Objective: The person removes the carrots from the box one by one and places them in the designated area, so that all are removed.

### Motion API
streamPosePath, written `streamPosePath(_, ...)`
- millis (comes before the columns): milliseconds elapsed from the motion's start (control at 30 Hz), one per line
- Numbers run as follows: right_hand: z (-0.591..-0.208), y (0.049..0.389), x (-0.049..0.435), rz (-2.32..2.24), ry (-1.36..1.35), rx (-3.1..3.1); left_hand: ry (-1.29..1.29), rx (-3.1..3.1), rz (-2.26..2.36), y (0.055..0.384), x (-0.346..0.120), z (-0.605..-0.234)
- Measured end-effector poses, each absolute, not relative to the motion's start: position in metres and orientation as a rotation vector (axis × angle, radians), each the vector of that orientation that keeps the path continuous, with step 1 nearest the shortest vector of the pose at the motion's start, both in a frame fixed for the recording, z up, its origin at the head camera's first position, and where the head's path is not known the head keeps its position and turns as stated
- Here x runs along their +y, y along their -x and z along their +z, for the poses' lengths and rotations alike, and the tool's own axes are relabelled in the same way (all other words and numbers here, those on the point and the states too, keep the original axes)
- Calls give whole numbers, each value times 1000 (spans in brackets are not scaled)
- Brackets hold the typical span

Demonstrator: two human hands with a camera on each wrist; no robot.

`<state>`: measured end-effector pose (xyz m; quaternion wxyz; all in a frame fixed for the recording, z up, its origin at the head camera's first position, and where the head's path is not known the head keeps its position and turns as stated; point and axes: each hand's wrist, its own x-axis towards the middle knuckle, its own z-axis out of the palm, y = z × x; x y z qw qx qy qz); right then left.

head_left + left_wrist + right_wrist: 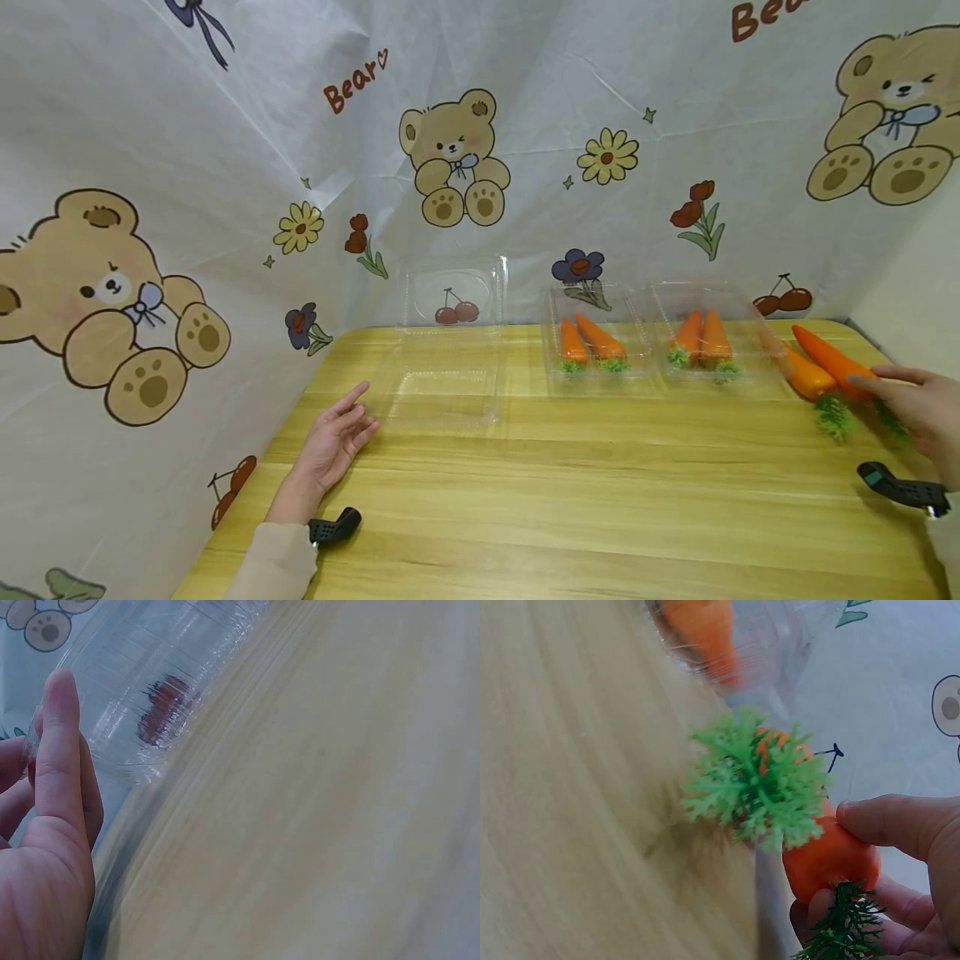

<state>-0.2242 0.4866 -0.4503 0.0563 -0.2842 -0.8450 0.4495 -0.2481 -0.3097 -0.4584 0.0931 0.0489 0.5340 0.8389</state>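
At the right end of the table my right hand (911, 408) grips a toy carrot (832, 360) near its leafy end, thumb on one side and fingers beneath. Its dark green top (845, 926) hangs below the fingers in the right wrist view. Right beside it lies a second toy carrot (810, 379) with lighter green leaves (757, 784). My left hand (333, 446), fingers extended, is at the left side of a clear plastic box (442, 419) whose lid (450, 279) stands raised. In the left wrist view the fingertips are right at the clear plastic (112, 712).
Two closed clear boxes, the left one (633, 372) and the right one (738, 382), stand at the back of the wooden table (562, 500), each with two toy carrots inside. A bear-printed cloth (540, 192) hangs behind the table's back edge.
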Motion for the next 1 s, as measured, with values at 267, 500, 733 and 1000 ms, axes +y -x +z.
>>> streamPosePath(267, -451, 224, 481, 1368, 926, -2588, -139, 1583, 2494, 248, -309, -459)
streamPosePath(500, -451, 222, 477, 1309, 872, -2594, -126, 1617, 2483, 248, -309, -459)
streamPosePath(733, -457, 223, 481, 1294, 818, -2583, -132, 1603, 2488, 248, -309, -459)
streamPosePath(1000, -457, 223, 480, 1294, 795, -2569, -150, 1596, 2488, 248, -309, -458)
